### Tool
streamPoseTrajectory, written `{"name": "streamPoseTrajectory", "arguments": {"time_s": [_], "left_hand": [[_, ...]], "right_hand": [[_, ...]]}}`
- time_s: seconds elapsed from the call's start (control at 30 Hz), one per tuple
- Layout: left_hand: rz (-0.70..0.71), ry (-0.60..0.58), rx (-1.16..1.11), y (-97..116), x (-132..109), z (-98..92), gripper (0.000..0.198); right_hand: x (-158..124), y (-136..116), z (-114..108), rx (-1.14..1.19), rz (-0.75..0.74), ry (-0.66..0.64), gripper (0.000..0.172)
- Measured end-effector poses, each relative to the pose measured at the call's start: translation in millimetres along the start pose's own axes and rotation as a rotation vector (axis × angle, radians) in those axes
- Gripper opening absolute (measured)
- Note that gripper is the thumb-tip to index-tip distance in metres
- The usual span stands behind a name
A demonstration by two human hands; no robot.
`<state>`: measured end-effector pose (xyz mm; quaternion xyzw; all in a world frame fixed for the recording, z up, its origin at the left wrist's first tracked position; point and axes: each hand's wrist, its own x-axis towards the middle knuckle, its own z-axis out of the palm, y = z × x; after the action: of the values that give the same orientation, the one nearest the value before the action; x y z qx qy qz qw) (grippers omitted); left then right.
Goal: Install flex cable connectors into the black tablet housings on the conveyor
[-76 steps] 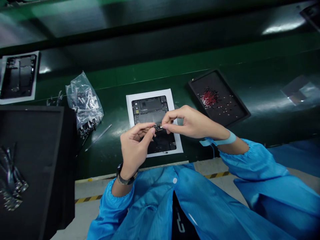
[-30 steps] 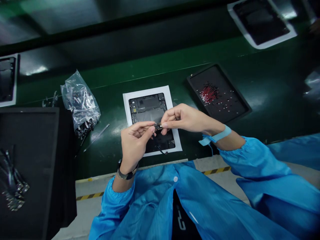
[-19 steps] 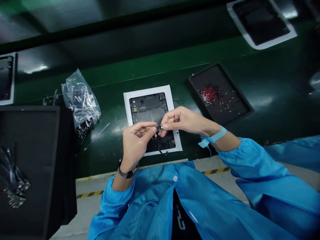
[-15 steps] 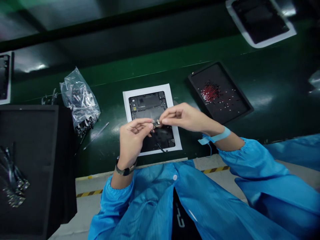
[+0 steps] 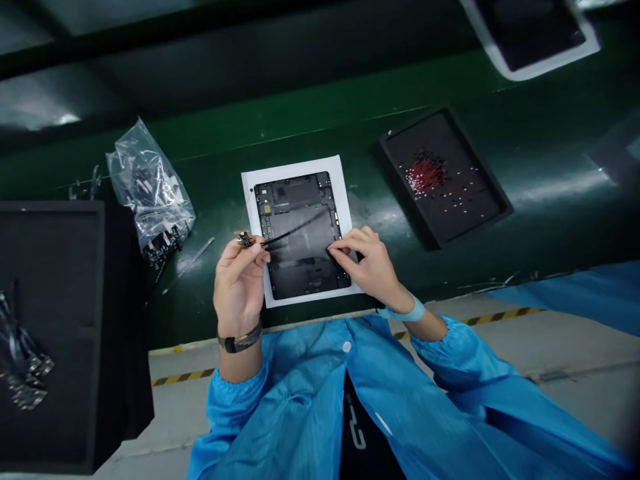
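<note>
The left hand (image 5: 239, 287) pinches a tiny circuit board (image 5: 245, 239) between thumb and forefinger, just off the left edge of a matte black tablet frame (image 5: 300, 227). The board's thin black cable (image 5: 295, 228) trails across the frame. The right hand (image 5: 367, 267) grips nothing, its fingers loosely spread and their tips resting on the frame's lower right side. The board remains unseated, outside the frame, which lies on a white sheet (image 5: 295, 165) on the glossy green desk (image 5: 320, 133). Nearby, a dark tray (image 5: 465, 207) holds tiny red and white parts (image 5: 426, 172), and a crinkled clear plastic bag (image 5: 145, 177) bulges with components.
</note>
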<state>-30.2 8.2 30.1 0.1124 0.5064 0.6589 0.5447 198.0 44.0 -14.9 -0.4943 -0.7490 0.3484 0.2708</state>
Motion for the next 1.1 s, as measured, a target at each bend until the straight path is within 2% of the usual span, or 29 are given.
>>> {"name": "streamPoseTrajectory", "arguments": {"time_s": [0.27,0.4,0.53,0.83,1.1], "left_hand": [[-0.127,0.018,-0.014,-20,-4,7.0,0.017],[-0.100,0.024,0.112,-37,-15,15.6,0.023],[-0.150,-0.047,0.224,-48,-24,22.8,0.033],[-0.270,-0.160,0.339,-52,-28,33.5,0.026],[-0.257,-0.159,0.313,-56,-28,32.1,0.024]], "right_hand": [[-2,1,-10,0.121,-0.041,-0.100,0.011],[-4,-4,-10,0.136,-0.053,-0.116,0.013],[-3,-6,-12,0.170,-0.030,-0.139,0.016],[-3,-3,-15,0.244,-0.060,-0.175,0.013],[0,-2,-18,0.248,-0.050,-0.185,0.013]]}}
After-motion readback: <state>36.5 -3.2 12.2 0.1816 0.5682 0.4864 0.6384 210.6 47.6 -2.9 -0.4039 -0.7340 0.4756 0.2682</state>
